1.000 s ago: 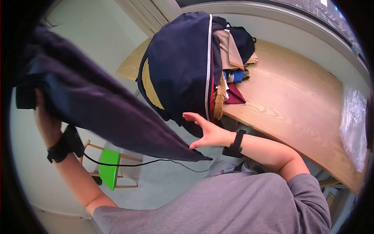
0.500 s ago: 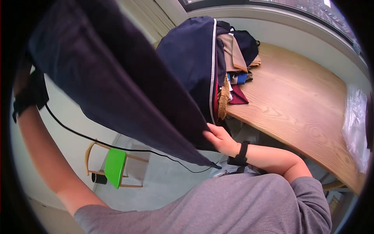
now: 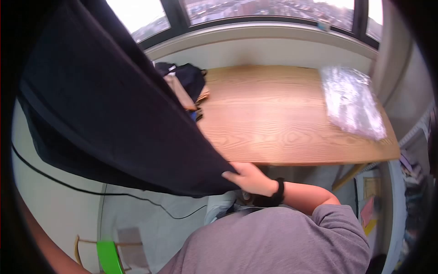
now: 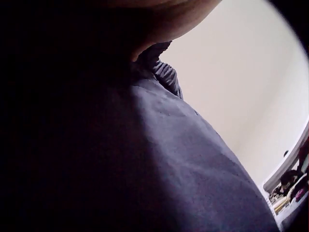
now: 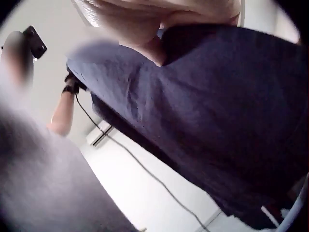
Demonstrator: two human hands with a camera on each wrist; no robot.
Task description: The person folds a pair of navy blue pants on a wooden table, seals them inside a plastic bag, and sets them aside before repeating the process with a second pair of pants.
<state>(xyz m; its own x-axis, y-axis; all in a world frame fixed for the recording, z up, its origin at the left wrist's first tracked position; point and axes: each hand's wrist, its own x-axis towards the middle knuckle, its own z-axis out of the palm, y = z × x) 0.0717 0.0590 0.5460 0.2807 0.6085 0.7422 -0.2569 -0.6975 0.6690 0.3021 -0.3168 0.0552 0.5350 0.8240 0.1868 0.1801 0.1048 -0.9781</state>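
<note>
A large dark navy garment (image 3: 118, 118) hangs stretched from upper left to the middle of the head view. My right hand (image 3: 253, 179) pinches its lower right end at the table's front edge, thumb on the near face. In the right wrist view the thumb (image 5: 153, 52) presses into the cloth. My left hand (image 4: 169, 21) is hidden behind the garment in the head view. The left wrist view shows it dim at the top, a fingertip against gathered cloth (image 4: 166, 77). Folded clothes (image 3: 180, 93) and a dark item (image 3: 191, 77) lie partly covered behind the garment.
The wooden table (image 3: 264, 114) stands under the window. A crumpled clear plastic bag (image 3: 353, 105) lies on its right end. A black cable (image 3: 132, 195) runs below the garment, and a green-seated chair (image 3: 109, 258) stands at lower left.
The view has turned right toward the table. My right hand, apart from the garment at first, now pinches its end. My left hand has gone up and out of sight behind the cloth.
</note>
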